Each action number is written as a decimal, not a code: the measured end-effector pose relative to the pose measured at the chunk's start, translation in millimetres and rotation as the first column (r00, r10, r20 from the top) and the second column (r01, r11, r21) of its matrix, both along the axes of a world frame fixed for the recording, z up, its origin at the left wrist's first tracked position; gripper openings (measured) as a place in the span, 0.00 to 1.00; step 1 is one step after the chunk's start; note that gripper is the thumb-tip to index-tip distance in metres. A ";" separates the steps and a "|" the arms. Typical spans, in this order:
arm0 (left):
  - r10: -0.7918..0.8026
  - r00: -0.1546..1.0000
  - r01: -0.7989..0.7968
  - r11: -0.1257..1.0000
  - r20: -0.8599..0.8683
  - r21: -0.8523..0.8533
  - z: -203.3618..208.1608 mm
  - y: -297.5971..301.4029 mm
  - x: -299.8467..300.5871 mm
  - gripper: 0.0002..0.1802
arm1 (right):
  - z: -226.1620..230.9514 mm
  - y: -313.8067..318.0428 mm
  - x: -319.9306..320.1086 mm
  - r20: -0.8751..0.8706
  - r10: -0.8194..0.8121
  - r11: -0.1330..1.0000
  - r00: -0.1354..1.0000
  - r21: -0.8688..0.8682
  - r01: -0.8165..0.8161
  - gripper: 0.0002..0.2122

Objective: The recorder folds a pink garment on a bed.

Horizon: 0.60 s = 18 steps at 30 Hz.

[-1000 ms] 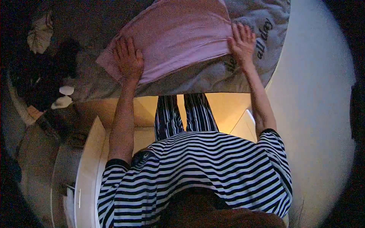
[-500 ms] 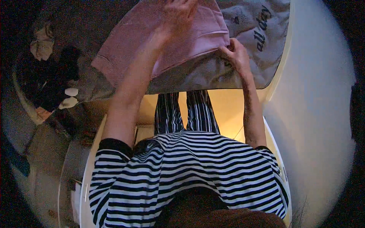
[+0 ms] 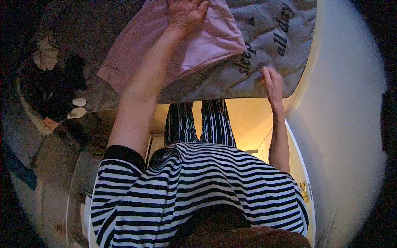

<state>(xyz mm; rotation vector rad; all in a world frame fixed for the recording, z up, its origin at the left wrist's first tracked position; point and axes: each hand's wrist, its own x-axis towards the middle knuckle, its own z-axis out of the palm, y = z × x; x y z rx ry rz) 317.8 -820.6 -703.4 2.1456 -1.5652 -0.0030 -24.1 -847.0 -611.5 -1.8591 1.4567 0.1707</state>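
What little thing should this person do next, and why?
Perhaps move the right hand to the pink cloth and smooth its right corner: creases show near there, the left hand is at the cloth's far part, and the right is off it, over the grey blanket.

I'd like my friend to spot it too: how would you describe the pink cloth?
Find the grey fabric across the picture's top, with dark lettering toward its right. The pink cloth lies spread on it, left of that lettering, the left hand over its upper part. Its pink sets it apart from the grey beneath and the dark heap farther left.
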 end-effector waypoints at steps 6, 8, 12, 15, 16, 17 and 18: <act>0.004 1.000 -0.004 1.000 0.015 0.015 8.2 -10.3 2.6 0.28 | -20.5 -27.5 84.2 0.199 -0.270 0.952 0.942 0.205 0.229 0.16; 0.016 1.000 -0.017 1.000 0.014 0.014 5.8 -6.4 -0.6 0.28 | -27.0 -23.3 88.6 0.216 -0.149 0.989 0.965 0.048 0.142 0.19; 0.032 0.998 -0.029 0.999 0.062 -0.042 22.5 -1.8 4.9 0.27 | -6.6 -21.0 83.4 0.133 0.166 0.986 0.977 0.003 -0.168 0.16; 0.020 0.999 -0.019 0.998 0.026 -0.066 -6.1 2.8 13.1 0.26 | 0.1 -17.9 88.7 0.071 0.181 0.983 0.981 0.018 -0.182 0.17; 0.032 0.999 -0.030 0.997 0.029 -0.068 -3.7 2.1 11.9 0.26 | 2.4 -18.3 89.2 0.082 0.098 0.988 0.992 0.115 -0.107 0.16; 0.022 1.000 -0.022 0.998 -0.008 -0.066 -1.1 2.5 8.6 0.26 | 4.2 -17.5 90.1 0.084 0.016 0.977 0.996 0.213 -0.033 0.16; 0.013 0.999 -0.016 0.998 -0.046 -0.064 1.3 4.2 6.3 0.25 | 5.4 -14.8 91.5 0.089 0.030 0.976 0.996 0.213 -0.048 0.16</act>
